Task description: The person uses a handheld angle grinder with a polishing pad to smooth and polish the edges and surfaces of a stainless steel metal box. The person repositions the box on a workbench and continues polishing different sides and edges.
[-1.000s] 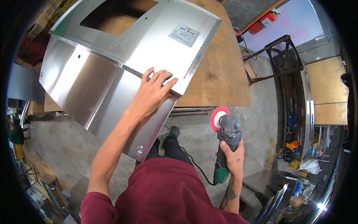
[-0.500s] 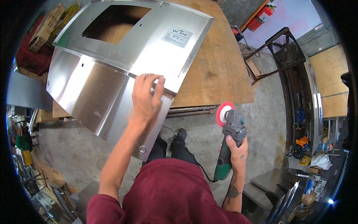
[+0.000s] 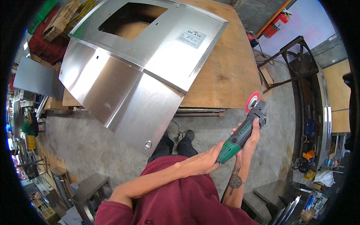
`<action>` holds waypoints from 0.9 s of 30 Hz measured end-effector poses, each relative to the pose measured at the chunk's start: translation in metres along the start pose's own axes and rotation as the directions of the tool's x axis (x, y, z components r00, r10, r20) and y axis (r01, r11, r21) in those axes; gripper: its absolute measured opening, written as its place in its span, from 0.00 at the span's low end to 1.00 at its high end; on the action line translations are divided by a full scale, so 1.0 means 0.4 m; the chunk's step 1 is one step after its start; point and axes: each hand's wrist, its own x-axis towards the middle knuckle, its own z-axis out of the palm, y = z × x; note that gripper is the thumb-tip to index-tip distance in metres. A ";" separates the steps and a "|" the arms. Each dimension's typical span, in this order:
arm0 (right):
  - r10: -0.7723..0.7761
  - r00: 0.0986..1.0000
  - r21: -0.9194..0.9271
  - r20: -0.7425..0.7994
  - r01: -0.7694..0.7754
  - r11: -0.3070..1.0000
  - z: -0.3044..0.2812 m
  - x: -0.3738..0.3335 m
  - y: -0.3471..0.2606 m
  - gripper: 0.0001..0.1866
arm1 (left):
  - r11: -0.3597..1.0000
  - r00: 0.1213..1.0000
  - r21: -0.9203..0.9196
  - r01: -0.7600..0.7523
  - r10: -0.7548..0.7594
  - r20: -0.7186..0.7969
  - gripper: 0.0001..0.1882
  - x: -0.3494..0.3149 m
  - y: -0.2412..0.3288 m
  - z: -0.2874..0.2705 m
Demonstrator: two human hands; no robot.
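A green and black angle grinder [image 3: 242, 135] with a red-rimmed disc [image 3: 252, 102] is held off to the right of the bench. My right hand [image 3: 252, 138] is wrapped round its body, just behind the grey head. At the green rear end, my left hand [image 3: 210, 157] is closed on the grinder, its fingers partly hidden. A bent, shiny sheet-metal panel [image 3: 135, 93] with a rectangular cutout and a label lies across the bench, its lower part overhanging the near edge. Neither hand touches the panel. A small metal ring [image 3: 148, 144] sits near its lowest corner.
The panel rests on a wooden-topped table [image 3: 221, 71]. Back right are a rusty metal frame [image 3: 288, 63] and a red fire extinguisher [image 3: 276, 25]. Metal pieces [image 3: 275, 202] stand at lower right, and a metal stand [image 3: 90, 191] at lower left. A person [image 3: 30, 125] is at the far left.
My left hand has left the panel's edge and come across to the grinder's rear end. The grinder has tilted, its head swinging up and right in my right hand. The view has shifted a little.
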 end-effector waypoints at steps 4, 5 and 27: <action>0.050 0.999 0.042 0.011 -0.050 0.998 -0.013 0.019 0.018 0.33 | 0.999 0.998 0.028 -0.045 0.046 -0.033 0.51 0.006 0.004 -0.019; 0.059 0.998 0.055 0.006 -0.059 0.997 -0.013 0.021 0.023 0.33 | 0.998 0.997 0.029 -0.047 0.048 -0.052 0.51 0.005 0.000 -0.013; 0.146 0.978 0.029 0.151 -0.152 0.988 -0.071 -0.011 0.062 0.35 | 0.928 0.966 -0.305 0.212 -0.246 -0.077 0.39 0.157 -0.019 0.011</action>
